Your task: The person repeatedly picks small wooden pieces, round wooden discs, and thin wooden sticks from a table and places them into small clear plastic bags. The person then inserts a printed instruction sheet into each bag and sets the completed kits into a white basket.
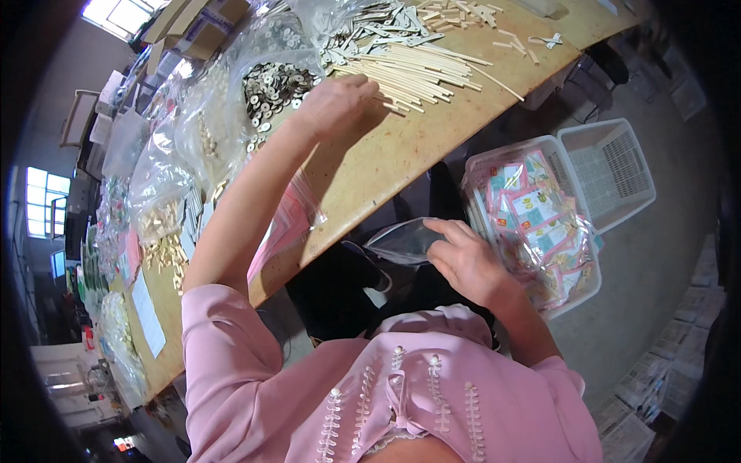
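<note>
Wooden sticks, heaped on the table, are being gathered by the left hand with curled fingers, while the right hand is pinching a clear bag at the lap, probably needing opening next.

You have two hands in view: your left hand and your right hand. One wooden desk runs past you. Two white plastic baskets sit beside it: one basket of packets and one bare basket. One clear bag is there. The pale sticks and the metal washers are too many to count.
</note>
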`<state>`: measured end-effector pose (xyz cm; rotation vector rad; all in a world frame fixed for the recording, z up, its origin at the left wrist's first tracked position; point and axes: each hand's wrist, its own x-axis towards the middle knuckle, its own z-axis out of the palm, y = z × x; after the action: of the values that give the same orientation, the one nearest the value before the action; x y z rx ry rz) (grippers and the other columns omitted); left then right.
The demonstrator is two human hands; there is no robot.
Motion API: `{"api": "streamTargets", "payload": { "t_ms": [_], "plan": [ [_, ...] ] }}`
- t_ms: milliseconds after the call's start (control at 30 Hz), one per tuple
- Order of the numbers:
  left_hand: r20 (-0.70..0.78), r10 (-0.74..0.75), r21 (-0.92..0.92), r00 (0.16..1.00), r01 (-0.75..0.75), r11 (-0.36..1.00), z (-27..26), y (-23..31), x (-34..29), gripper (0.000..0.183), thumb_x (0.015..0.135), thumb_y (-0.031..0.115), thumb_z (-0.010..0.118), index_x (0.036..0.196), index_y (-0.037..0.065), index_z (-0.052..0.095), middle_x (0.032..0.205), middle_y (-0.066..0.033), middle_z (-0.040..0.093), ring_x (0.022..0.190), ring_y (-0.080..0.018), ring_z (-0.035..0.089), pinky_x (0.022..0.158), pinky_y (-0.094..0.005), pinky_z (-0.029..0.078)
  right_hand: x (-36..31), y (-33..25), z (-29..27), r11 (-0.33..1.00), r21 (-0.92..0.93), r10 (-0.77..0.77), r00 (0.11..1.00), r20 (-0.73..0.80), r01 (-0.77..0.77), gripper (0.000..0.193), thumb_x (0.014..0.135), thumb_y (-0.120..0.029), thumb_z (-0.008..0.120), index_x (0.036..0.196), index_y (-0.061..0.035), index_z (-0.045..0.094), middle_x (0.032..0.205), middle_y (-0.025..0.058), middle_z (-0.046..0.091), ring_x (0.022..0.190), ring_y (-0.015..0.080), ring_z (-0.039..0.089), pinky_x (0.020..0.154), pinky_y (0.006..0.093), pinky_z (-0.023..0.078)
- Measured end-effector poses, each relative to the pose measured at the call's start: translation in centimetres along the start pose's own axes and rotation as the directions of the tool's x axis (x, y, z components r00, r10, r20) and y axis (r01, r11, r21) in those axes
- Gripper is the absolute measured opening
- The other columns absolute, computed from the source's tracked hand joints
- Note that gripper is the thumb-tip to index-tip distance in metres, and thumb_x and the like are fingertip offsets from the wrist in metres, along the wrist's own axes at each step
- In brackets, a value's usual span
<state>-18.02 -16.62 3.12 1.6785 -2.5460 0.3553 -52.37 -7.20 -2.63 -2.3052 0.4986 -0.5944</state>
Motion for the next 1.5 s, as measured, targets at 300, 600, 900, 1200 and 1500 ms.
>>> {"api": "streamTargets", "payload": {
  "t_ms": [300,600,900,1200,1500],
  "plan": [
    [-0.207,-0.577,-0.957,0.790,-0.041,0.288,-8.5,9.6,-9.6,0.017,0.085,-0.009,0.067,0.098,-0.001,0.059,0.099,-0.0102,0.065,0.092,-0.0149,0.064,0.080,-0.0287,0.053,1.0,-0.8,-0.8,0.998,-0.054,-0.036,0.999,-0.030,0.034,0.011,0.084,0.000,0.071,0.093,0.0031,0.066,0.132,0.0245,0.058,0.117,0.0418,0.058,0.097,0.0445,0.048],
    [0.016,-0.640,-0.992,0.768,0.092,0.085,-3.7,17.6,-14.9,0.044,0.081,0.001,0.079,0.120,0.005,0.061,0.111,-0.0073,0.065,0.106,-0.0172,0.062,0.089,-0.0313,0.052,3.1,-3.5,0.3,0.989,-0.048,-0.137,0.990,-0.011,0.137,0.007,0.085,0.000,0.065,0.086,0.0014,0.058,0.132,0.0258,0.057,0.121,0.0426,0.055,0.100,0.0448,0.048],
    [-0.262,-0.111,-0.625,0.959,-0.081,0.776,-4.4,12.8,-15.0,0.019,0.088,0.025,0.074,0.100,0.011,0.071,0.097,-0.0030,0.070,0.100,-0.0270,0.061,0.092,-0.0409,0.044,3.9,-4.0,-2.2,0.982,-0.120,-0.150,0.989,-0.014,0.148,0.010,0.082,0.001,0.070,0.089,0.0012,0.063,0.131,0.0217,0.061,0.119,0.0409,0.058,0.098,0.0435,0.050],
    [-0.417,-0.057,-0.675,0.907,-0.266,0.688,-2.9,10.2,-9.3,0.011,0.088,0.015,0.072,0.085,0.007,0.066,0.079,-0.0095,0.058,0.077,-0.0307,0.057,0.069,-0.0410,0.048,10.8,1.9,-8.5,0.998,0.067,0.001,0.965,-0.260,0.017,0.013,0.090,-0.006,0.067,0.101,-0.0031,0.074,0.117,0.0127,0.071,0.106,0.0242,0.068,0.092,0.0340,0.053],
    [-0.455,0.072,-0.618,0.888,-0.373,0.692,0.1,11.0,-9.4,0.014,0.077,0.015,0.072,0.086,0.009,0.065,0.073,-0.0076,0.049,0.070,-0.0282,0.054,0.065,-0.0394,0.045,27.7,15.7,-12.0,0.786,-0.616,-0.062,0.985,-0.159,-0.050,0.020,0.089,-0.007,0.060,0.105,-0.0109,0.072,0.105,0.0144,0.064,0.102,0.0364,0.065,0.086,0.0453,0.053]
  ]
}}
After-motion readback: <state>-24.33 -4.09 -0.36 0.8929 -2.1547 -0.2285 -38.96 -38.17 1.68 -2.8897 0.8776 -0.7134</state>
